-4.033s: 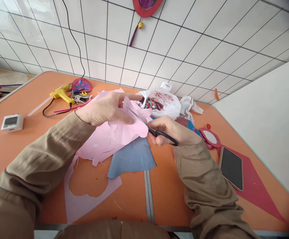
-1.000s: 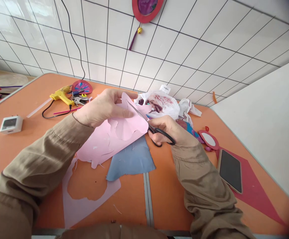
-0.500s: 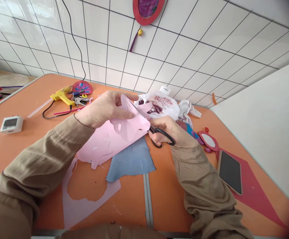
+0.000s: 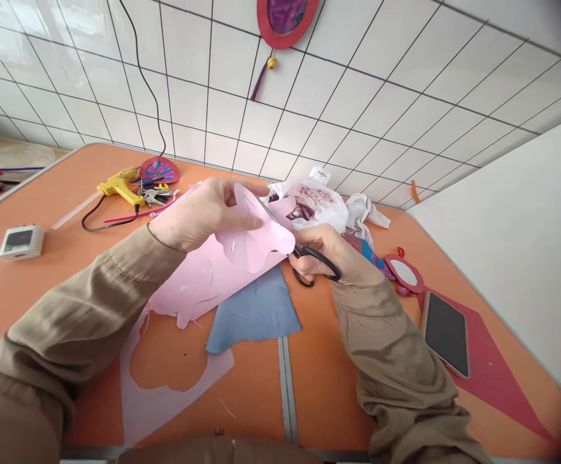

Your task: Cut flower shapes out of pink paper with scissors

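My left hand (image 4: pixel 202 212) pinches a pink paper sheet (image 4: pixel 222 261) at its upper edge, thumb on the near side, and holds it lifted above the orange table (image 4: pixel 29 283). My right hand (image 4: pixel 336 254) grips black-handled scissors (image 4: pixel 309 261); their blades reach up and left into the pink sheet near my left fingertips. A blue paper piece (image 4: pixel 258 312) lies flat under the sheet. A pale pink offcut (image 4: pixel 164 393) with a large hole lies near the front edge.
At the back left lie a yellow glue gun (image 4: pixel 116 183), keys (image 4: pixel 153 193) and a round red ornament (image 4: pixel 159 169). A white plastic bag (image 4: pixel 316 203) sits behind my hands. A phone (image 4: pixel 446 332) rests on red paper (image 4: pixel 498 380) at right. A small white device (image 4: pixel 19 240) is at left.
The scissor blades have worked further up into the pink sheet and closed somewhat. My left hand has turned the sheet a little. Nothing else on the table has moved.
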`<control>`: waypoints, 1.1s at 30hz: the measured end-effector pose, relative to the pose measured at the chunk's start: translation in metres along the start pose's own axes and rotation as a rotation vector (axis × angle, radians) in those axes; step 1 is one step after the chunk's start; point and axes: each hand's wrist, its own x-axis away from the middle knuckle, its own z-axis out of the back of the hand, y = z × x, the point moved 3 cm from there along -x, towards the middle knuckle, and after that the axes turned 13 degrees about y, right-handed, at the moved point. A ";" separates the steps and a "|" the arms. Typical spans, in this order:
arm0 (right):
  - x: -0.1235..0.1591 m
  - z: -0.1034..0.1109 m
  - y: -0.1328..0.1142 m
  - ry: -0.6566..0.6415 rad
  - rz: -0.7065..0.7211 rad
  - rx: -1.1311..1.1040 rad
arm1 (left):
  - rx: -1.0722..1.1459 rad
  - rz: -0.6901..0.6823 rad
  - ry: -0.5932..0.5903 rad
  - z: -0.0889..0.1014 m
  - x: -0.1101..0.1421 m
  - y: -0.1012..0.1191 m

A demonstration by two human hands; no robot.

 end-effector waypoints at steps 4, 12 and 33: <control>0.000 0.000 0.000 -0.004 -0.003 0.006 | -0.009 0.001 0.012 -0.001 0.001 0.002; 0.001 0.001 0.002 -0.001 -0.009 0.036 | -0.020 -0.017 0.088 -0.002 0.001 0.005; -0.001 -0.001 0.003 0.007 0.013 0.037 | -0.001 -0.068 0.083 -0.001 0.000 0.001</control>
